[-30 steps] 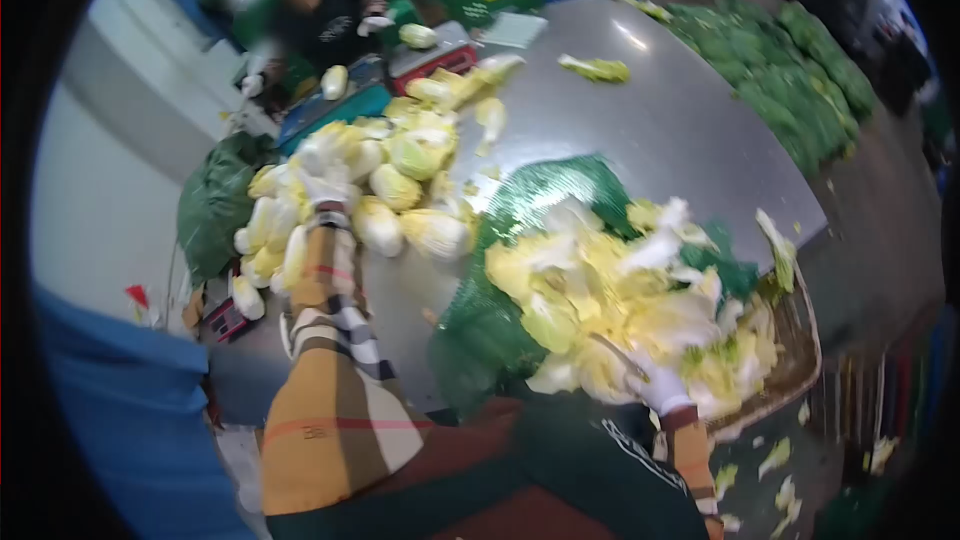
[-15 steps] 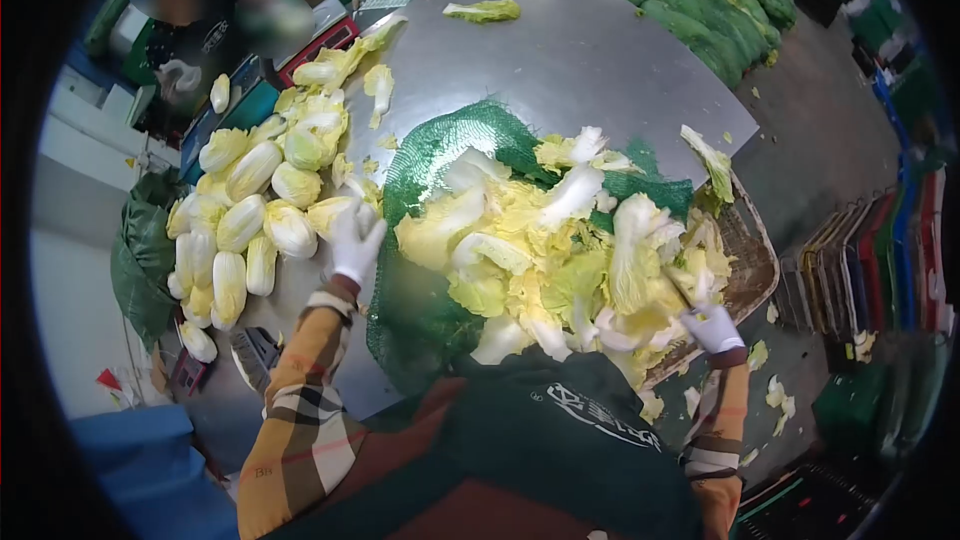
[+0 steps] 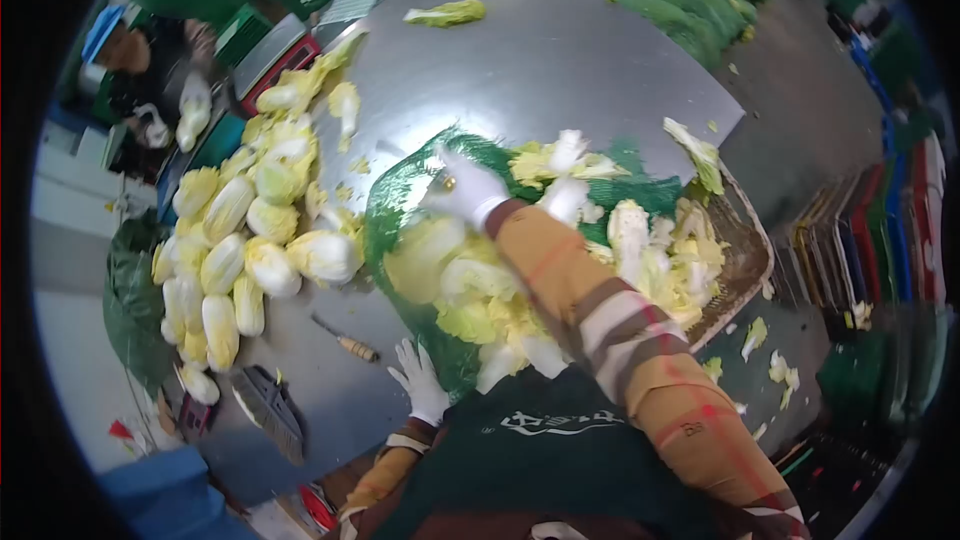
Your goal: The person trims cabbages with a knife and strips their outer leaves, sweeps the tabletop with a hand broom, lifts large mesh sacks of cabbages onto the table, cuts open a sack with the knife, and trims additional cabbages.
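Note:
My left hand (image 3: 420,385), in a white glove, rests with fingers spread on the metal table (image 3: 540,60) beside a green mesh sack (image 3: 385,210). My right hand (image 3: 465,190), also gloved, is closed over the sack's far left part; a small round brassy end shows at it, and the rest of what it holds is hidden. Loose cabbage leaves (image 3: 480,285) lie on the mesh below my right forearm. A wooden-handled knife (image 3: 357,348) lies left of my left hand. Trimmed cabbages (image 3: 222,263) are piled farther left.
At the upper left a co-worker (image 3: 150,65) holds a cabbage (image 3: 194,110) near a red scale (image 3: 270,65). A brush (image 3: 268,415) lies at front left. A basket (image 3: 750,270) with leaves stands right; full green sacks (image 3: 670,0) lie beyond the table.
My right hand has swung left from the leaves by the basket to the sack's far left part. My left hand has drawn back from beside the cabbages toward my body, and the knife beside it now shows.

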A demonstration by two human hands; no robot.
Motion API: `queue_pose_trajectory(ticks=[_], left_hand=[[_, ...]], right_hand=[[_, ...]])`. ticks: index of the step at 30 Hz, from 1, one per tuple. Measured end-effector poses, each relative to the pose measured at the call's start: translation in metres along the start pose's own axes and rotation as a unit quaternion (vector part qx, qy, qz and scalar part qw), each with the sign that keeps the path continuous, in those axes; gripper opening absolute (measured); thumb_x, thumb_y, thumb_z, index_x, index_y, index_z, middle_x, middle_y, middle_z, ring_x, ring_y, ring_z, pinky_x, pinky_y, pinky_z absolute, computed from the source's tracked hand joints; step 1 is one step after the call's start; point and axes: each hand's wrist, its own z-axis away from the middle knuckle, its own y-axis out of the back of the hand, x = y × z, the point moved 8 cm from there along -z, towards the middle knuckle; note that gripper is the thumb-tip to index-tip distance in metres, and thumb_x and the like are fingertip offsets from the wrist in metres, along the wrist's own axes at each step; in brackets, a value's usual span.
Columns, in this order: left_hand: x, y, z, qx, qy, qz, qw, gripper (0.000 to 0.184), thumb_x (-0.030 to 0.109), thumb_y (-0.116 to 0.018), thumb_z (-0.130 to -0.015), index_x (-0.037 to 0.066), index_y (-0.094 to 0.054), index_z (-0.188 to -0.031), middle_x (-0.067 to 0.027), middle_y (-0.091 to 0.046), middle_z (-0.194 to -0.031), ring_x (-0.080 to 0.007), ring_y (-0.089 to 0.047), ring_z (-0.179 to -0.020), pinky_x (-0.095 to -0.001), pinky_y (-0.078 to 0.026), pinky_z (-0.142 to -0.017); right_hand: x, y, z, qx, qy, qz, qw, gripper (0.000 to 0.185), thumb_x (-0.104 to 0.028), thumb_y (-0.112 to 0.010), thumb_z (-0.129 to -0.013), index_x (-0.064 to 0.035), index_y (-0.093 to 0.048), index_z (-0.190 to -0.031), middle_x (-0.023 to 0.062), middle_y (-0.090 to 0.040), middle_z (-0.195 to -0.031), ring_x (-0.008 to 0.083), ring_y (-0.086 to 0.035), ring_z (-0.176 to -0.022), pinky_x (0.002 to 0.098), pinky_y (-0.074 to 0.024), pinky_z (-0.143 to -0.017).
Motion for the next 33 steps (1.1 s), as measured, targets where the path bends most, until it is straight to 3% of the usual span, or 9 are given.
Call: queue_pose_trajectory(ticks=[1,7,9,14,19,27,29,31,33], left_hand=[[0.015,-0.029,-0.001,0.086,-0.017,-0.215,0.973,0.11,0.055,-0.069,-0.068,-0.001,-0.019,-0.149,-0.0277,-0.01,-0.155,-0.0452,0.001,-0.145,-0.0649,0.004,-0.11],[0.094,0.026,-0.073,-0.032,-0.142,0.206,0.968,0.1,0.058,-0.066,-0.072,-0.003,-0.03,-0.143,-0.0311,-0.035,-0.142,-0.0504,-0.023,-0.136,-0.0586,-0.007,-0.114],[0.151,0.035,-0.1,-0.069,-0.186,0.465,0.863,0.052,0.039,-0.045,-0.098,0.005,-0.039,-0.137,-0.0176,-0.05,-0.13,-0.0329,-0.047,-0.122,-0.0477,-0.027,-0.112],[0.306,0.149,-0.103,-0.026,-0.368,0.246,0.896,0.08,0.032,-0.076,-0.072,0.006,-0.039,-0.139,-0.0222,-0.045,-0.129,-0.0425,-0.029,-0.134,-0.0585,-0.017,-0.111],[0.373,0.198,-0.082,-0.026,-0.515,0.529,0.674,0.072,0.017,-0.076,-0.076,0.009,-0.042,-0.139,-0.0195,-0.047,-0.134,-0.0376,-0.049,-0.12,-0.0416,-0.041,-0.101],[0.408,0.253,-0.139,0.088,-0.395,0.523,0.75,0.1,0.023,-0.083,-0.068,-0.002,-0.024,-0.144,-0.0262,-0.021,-0.149,-0.0433,-0.025,-0.135,-0.0415,-0.025,-0.113],[0.438,0.276,-0.146,0.128,-0.431,0.584,0.676,0.09,0.022,-0.08,-0.073,0.001,-0.029,-0.144,-0.0263,-0.037,-0.141,-0.0395,-0.037,-0.13,-0.0404,-0.034,-0.108],[0.46,0.307,-0.165,-0.218,-0.302,0.717,0.589,0.039,0.007,-0.064,-0.086,0.001,-0.055,-0.123,-0.0114,-0.064,-0.104,-0.0198,-0.061,-0.092,-0.0334,-0.051,-0.082],[0.466,0.334,-0.217,-0.304,-0.215,0.904,0.21,0.023,0.003,-0.05,-0.093,-0.001,-0.06,-0.113,-0.0075,-0.062,-0.107,-0.0147,-0.058,-0.089,-0.0275,-0.05,-0.081]], right_hand=[[0.008,-0.017,0.004,-0.079,-0.05,0.029,0.995,0.096,-0.039,-0.076,-0.072,-0.014,-0.026,-0.15,0.019,-0.054,-0.129,0.0351,-0.059,-0.112,0.0401,-0.0471,-0.095],[0.128,0.001,0.036,-0.083,-0.169,0.038,0.981,0.071,-0.048,-0.06,-0.081,-0.017,-0.042,-0.143,0.0167,-0.061,-0.122,0.0343,-0.062,-0.107,0.0422,-0.0486,-0.092],[0.207,0.024,0.052,-0.043,-0.233,0.061,0.97,0.064,-0.047,-0.062,-0.08,-0.0145,-0.052,-0.134,0.0164,-0.066,-0.116,0.0344,-0.063,-0.106,0.0426,-0.0483,-0.091],[0.311,0.188,0.177,0.331,-0.191,-0.219,0.898,0.027,-0.017,-0.076,-0.076,-0.0031,-0.067,-0.097,0.0066,-0.067,-0.085,0.0132,-0.06,-0.075,0.0289,-0.0492,-0.072],[0.249,0.321,0.277,0.433,-0.137,-0.357,0.816,0.018,-0.013,-0.067,-0.084,-0.003,-0.066,-0.098,0.0018,-0.061,-0.077,0.0078,-0.052,-0.061,0.0211,-0.0404,-0.055],[0.147,0.383,0.393,0.493,0.04,-0.368,0.787,0.02,-0.019,-0.053,-0.093,-0.0043,-0.063,-0.102,0.0039,-0.061,-0.078,0.0118,-0.055,-0.063,0.0264,-0.0445,-0.057],[0.121,0.38,0.445,0.516,0.025,-0.305,0.8,0.021,-0.02,-0.052,-0.093,-0.0043,-0.062,-0.103,0.0045,-0.061,-0.079,0.0126,-0.056,-0.064,0.0271,-0.0448,-0.058],[0.114,0.386,0.496,0.567,0.004,-0.242,0.788,0.021,-0.02,-0.052,-0.093,-0.0043,-0.061,-0.105,0.005,-0.061,-0.081,0.0133,-0.056,-0.066,0.0277,-0.0451,-0.059],[0.129,0.404,0.539,0.635,-0.033,-0.186,0.749,0.022,-0.02,-0.052,-0.093,-0.0044,-0.061,-0.106,0.0055,-0.061,-0.082,0.0141,-0.056,-0.067,0.0283,-0.0455,-0.059]])
